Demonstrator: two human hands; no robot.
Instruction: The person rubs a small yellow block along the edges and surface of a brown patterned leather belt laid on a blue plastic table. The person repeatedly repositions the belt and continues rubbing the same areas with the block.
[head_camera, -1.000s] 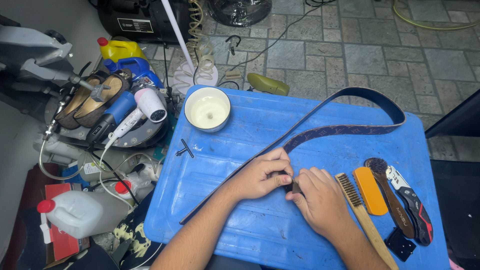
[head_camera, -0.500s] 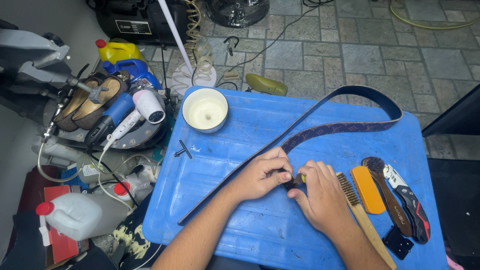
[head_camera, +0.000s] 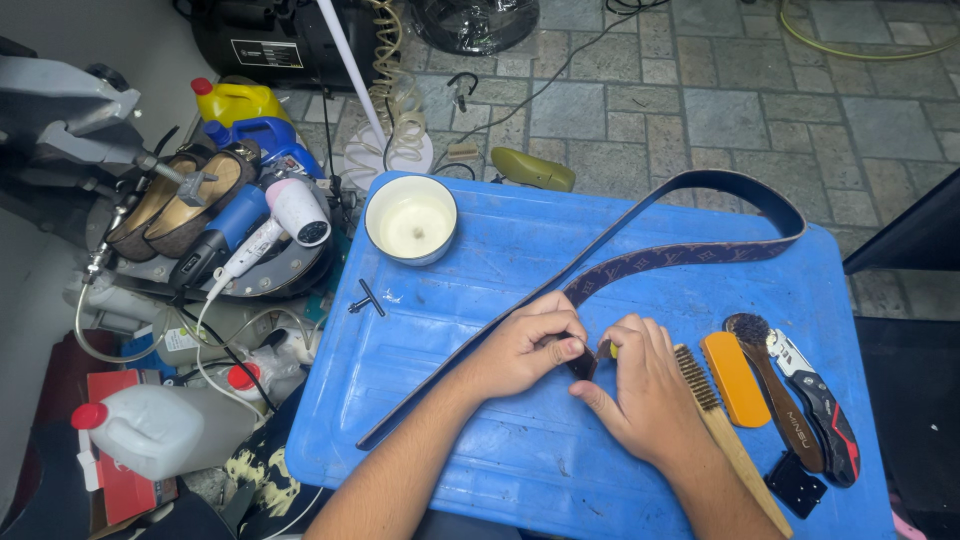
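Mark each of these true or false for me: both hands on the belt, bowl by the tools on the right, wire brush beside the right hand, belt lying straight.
1. Both the left hand and the right hand are at the belt. True.
2. The white bowl sits among the tools on the right. False: it stands at the far left of the blue table.
3. A wooden wire brush lies just beside the right hand. True.
4. The belt lies straight. False: it loops back near the far right corner.

- Left hand (head_camera: 525, 345) and right hand (head_camera: 645, 385) pinch the end of a long dark patterned leather belt (head_camera: 690, 255).
- Belt loops across a blue plastic table (head_camera: 480, 300).
- White round bowl (head_camera: 411, 218) near the far-left corner.
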